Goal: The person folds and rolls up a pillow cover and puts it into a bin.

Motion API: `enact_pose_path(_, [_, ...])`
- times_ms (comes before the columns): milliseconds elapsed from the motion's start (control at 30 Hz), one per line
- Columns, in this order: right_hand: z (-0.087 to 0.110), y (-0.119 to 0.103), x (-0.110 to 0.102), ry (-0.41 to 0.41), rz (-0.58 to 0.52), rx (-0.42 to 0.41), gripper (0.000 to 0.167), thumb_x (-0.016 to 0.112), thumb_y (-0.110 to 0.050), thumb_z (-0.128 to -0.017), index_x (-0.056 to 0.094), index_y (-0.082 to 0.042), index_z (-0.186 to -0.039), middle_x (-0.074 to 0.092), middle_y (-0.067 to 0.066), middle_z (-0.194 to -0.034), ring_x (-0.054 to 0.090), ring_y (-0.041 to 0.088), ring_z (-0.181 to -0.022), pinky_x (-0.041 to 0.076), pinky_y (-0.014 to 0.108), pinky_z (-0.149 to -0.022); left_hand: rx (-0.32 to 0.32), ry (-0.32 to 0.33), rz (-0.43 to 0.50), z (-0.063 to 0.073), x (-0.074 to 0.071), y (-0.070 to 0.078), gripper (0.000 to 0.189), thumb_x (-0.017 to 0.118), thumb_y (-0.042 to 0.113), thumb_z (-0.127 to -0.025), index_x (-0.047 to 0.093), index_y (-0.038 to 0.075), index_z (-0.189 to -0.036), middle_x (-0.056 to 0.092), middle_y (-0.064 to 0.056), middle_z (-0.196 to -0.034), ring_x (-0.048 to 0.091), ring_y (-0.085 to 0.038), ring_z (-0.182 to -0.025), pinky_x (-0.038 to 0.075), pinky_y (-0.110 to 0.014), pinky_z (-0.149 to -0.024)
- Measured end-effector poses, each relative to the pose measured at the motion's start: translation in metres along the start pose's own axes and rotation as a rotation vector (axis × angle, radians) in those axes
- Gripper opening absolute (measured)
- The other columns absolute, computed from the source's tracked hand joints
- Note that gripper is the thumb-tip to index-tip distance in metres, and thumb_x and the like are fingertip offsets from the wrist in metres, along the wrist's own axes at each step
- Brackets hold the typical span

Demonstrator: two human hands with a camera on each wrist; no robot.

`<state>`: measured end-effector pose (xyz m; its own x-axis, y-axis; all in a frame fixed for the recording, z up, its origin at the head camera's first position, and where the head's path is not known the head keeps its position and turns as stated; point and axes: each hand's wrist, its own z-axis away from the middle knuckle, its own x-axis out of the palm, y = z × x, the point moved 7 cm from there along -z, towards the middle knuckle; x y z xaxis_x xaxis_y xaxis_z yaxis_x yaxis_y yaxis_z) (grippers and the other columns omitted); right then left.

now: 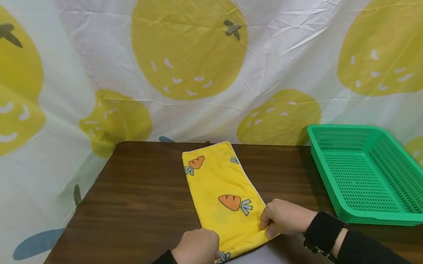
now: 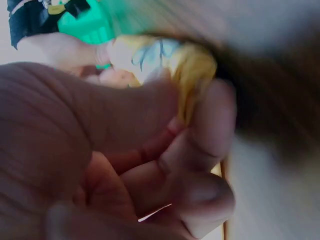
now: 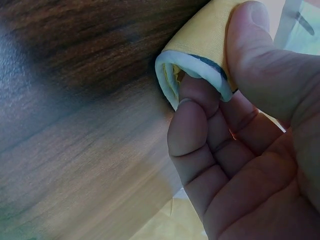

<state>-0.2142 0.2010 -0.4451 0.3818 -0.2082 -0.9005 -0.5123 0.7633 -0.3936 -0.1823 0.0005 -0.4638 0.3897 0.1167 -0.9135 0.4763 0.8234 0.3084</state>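
A yellow cloth [image 1: 219,189] printed with orange carrots lies folded in a long strip on the dark wooden table, its near end turned up. My left hand [image 1: 198,249] pinches the near left corner; in the left wrist view the yellow fabric [image 2: 192,75] sits between thumb and fingers. At the near right corner my right hand [image 1: 287,216] pinches the cloth. In the right wrist view the thumb presses on top of the folded edge [image 3: 200,35], and a fingertip is tucked inside the white-trimmed fold.
A green plastic basket [image 1: 396,214] with slotted walls stands on the right side of the table [image 1: 126,214]. Behind and to the left hangs a white curtain [image 1: 111,38] with yellow fruit prints, meeting the table's far edge.
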Motion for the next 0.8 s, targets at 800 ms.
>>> enact_pose_path(800, [-0.006,0.013,0.003,-0.003,-0.069,0.17,0.028,0.093,-0.013,-0.079,0.066,-0.017,-0.08,0.058,-0.005,-0.074,0.054,0.015,-0.072,0.043,0.03,-0.068,0.128,0.391,-0.436,0.032,0.003,0.043,0.028,0.085,0.021,-0.084,0.069,0.019,-0.061,0.056,0.004,-0.061,0.049,-0.01,-0.062,0.038,-0.028,-0.042])
